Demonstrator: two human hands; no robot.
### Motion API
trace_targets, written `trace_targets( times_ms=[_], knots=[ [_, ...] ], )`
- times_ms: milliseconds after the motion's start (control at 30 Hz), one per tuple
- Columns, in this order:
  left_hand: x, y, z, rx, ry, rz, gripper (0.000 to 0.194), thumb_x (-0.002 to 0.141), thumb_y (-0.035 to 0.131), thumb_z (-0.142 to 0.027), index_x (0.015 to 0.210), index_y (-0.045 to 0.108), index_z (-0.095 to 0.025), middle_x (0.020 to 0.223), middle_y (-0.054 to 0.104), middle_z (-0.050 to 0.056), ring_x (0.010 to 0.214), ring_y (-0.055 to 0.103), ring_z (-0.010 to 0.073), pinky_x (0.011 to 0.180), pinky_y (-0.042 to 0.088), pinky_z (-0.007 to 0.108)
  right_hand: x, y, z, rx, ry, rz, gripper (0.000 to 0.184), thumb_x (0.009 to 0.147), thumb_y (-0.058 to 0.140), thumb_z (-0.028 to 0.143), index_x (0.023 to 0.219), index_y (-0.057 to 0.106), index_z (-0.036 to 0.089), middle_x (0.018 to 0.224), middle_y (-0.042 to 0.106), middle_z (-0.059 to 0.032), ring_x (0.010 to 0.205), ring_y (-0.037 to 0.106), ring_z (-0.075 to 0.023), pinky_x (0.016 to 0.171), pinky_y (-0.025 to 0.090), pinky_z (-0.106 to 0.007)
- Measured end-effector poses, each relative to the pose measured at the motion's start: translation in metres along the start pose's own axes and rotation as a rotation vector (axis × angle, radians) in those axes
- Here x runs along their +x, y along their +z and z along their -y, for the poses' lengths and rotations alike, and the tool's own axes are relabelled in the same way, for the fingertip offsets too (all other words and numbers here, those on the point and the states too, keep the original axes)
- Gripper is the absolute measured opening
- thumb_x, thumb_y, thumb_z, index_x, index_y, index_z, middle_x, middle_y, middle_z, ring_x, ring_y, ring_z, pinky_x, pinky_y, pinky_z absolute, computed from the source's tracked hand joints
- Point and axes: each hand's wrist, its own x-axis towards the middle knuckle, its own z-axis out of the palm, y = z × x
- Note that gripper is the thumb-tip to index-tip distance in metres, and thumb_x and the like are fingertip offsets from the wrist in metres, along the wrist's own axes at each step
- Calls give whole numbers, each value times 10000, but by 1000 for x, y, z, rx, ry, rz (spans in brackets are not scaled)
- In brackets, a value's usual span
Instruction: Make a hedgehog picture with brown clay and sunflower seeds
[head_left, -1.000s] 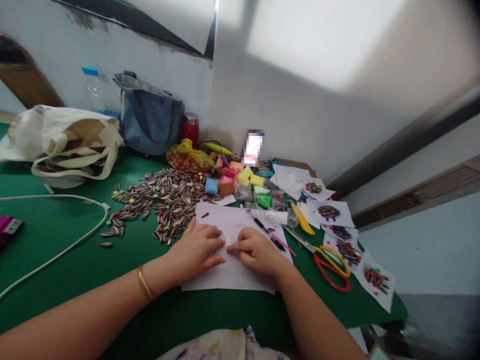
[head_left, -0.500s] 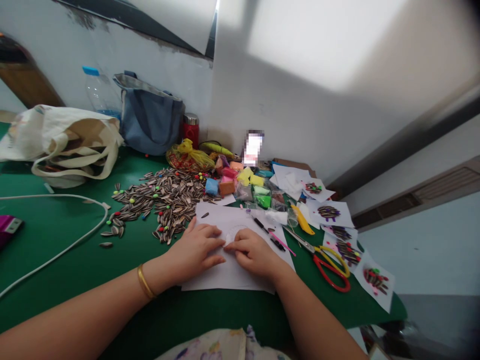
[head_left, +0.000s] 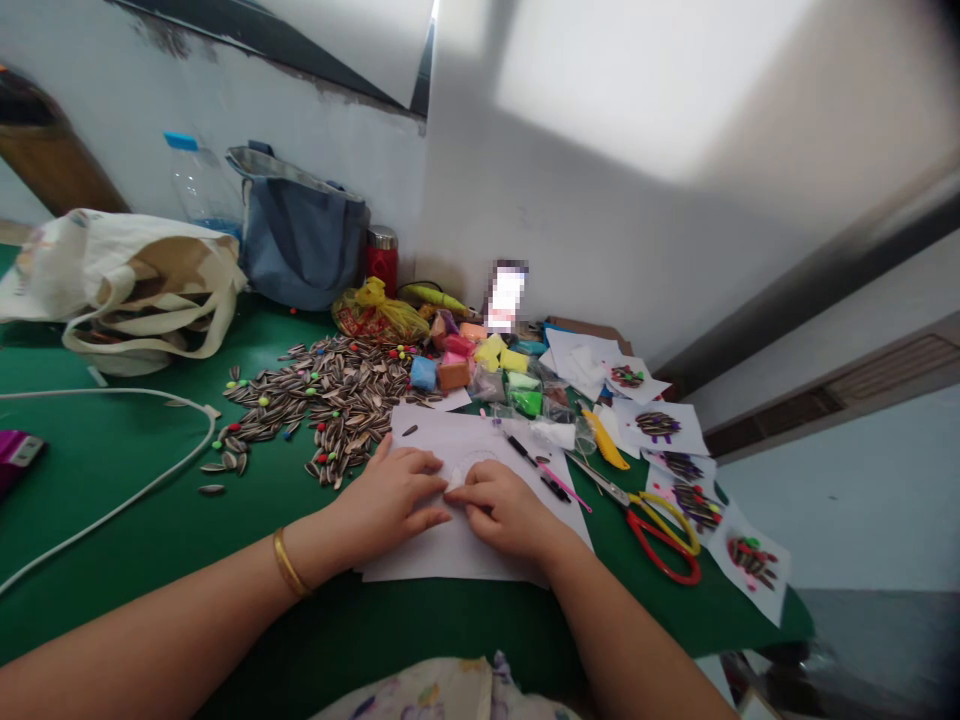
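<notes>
Seed pile (head_left: 352, 385) L of paper (head_left: 465, 560) (pens (head_left: 523, 451) on top), scissors (head_left: 628, 497) R, pkts (head_left: 489, 385) behind.

Counter (head_left: 247, 650): green top. Bearings from the white sheets (head_left: 420, 565) lying mid-counter: loose striped seeds (head_left: 360, 380) at 10 o'clock, canvas bag (head_left: 112, 250) beyond them, blue bag (head_left: 307, 245) at 11, coloured packets (head_left: 453, 376) at 12, red-and-yellow-handled scissors (head_left: 627, 495) at 3, white cable (head_left: 105, 393) at 9, seed-covered cards (head_left: 658, 424) between 2 and 4.

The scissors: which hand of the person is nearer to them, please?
Right. The right hand is on the paper, just left of the scissors, apart from them. The left hand is farther left, beyond the right hand.
</notes>
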Motion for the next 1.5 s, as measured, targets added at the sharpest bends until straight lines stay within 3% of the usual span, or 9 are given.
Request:
trace_targets(
  times_ms=[633, 1500],
  knots=[
    [0, 0, 1, -10, 6, -33, 258, 883, 628, -428, 1085, 710, -290, 1261, 638, 74, 1194, 559, 282, 1136, 141, 641, 1, 1, 7, -53, 15, 41, 301, 820, 572, 88, 1072, 708, 182, 910, 622, -57, 889, 557, -194, 821, 444, -323],
    [-2, 2, 0, 26, 19, -28, 301, 863, 658, -400, 1143, 669, -289, 1267, 625, 82, 1196, 539, 287, 1138, 102, 657, 0, -4, 1, 26, 56, -4, 351, 786, 550, 44, 1029, 756, 192, 864, 649, -54, 880, 586, -193, 844, 473, -330]
  ],
)
